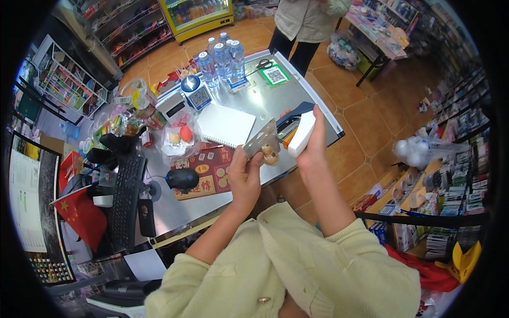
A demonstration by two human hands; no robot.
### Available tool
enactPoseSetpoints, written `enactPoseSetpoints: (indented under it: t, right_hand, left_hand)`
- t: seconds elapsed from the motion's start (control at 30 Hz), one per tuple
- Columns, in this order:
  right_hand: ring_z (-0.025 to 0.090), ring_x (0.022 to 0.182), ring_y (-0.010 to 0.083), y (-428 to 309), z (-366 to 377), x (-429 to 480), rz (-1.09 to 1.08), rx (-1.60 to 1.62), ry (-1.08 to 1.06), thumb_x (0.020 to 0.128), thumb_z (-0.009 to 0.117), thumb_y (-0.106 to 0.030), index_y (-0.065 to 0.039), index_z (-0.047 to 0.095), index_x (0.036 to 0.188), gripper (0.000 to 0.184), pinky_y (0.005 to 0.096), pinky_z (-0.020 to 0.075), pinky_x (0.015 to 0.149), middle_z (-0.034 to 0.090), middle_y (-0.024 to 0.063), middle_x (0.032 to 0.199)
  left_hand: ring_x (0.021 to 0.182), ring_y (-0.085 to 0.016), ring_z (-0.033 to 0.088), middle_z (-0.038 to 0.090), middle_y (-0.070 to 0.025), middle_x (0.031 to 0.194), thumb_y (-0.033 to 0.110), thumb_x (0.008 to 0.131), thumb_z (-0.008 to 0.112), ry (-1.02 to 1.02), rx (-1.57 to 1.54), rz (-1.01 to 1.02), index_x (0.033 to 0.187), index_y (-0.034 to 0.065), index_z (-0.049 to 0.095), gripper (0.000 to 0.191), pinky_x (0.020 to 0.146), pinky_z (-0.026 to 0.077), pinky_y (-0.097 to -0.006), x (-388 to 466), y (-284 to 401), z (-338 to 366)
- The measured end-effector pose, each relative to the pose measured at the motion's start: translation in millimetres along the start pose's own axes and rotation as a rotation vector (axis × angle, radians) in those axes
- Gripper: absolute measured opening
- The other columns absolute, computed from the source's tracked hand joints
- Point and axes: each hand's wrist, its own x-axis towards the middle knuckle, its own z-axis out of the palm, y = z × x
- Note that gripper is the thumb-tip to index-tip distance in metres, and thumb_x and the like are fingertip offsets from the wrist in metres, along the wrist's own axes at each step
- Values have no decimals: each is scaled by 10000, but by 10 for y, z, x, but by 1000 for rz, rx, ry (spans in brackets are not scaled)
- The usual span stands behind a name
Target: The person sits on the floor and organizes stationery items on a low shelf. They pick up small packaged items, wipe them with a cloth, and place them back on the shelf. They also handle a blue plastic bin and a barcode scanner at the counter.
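Note:
My left hand (244, 175) pinches a small clear plastic bag (259, 138) between thumb and fingers. Several round brown pieces (269, 156) sit at the bag's near end; what they are is hard to tell. My right hand (313, 145) grips a white and dark blue stapler (301, 137), its long arms spread apart. The stapler's tip is right at the bag's edge, and I cannot tell whether the plastic lies between the jaws. Both hands are above the metal-topped counter (292, 95). A spiral notebook (226, 123) lies open beyond my left hand.
A black mouse (183, 179) rests on a red printed mat (203, 169), near a keyboard (128, 198) and phone (146, 218). Water bottles (222, 61), scissors (264, 64) and a plastic bag with a red item (185, 134) occupy the counter. A person (304, 20) stands beyond it.

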Motion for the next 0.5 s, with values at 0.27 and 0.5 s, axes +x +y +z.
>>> enactPoseSetpoints:
  t: [0.27, 0.5]
  right_hand:
    - [591, 1066, 333, -40, -243, 168, 40, 133, -38, 945, 499, -489, -26, 462, 1223, 541, 466, 482, 947, 599, 205, 1145]
    - [440, 1308, 360, -103, -400, -74, 433, 36, -464, 923, 551, -436, -13, 529, 1218, 516, 496, 505, 920, 477, 197, 1385]
  left_hand:
    - [1071, -129, 571, 605, -60, 1193, 138, 977, 566, -95, -549, -181, 1272, 26, 514, 320, 925, 455, -288, 133, 75, -203]
    - [1085, -139, 583, 593, -85, 1213, 115, 984, 542, 180, -815, -195, 1274, 23, 483, 310, 964, 484, -315, 363, 106, -256]
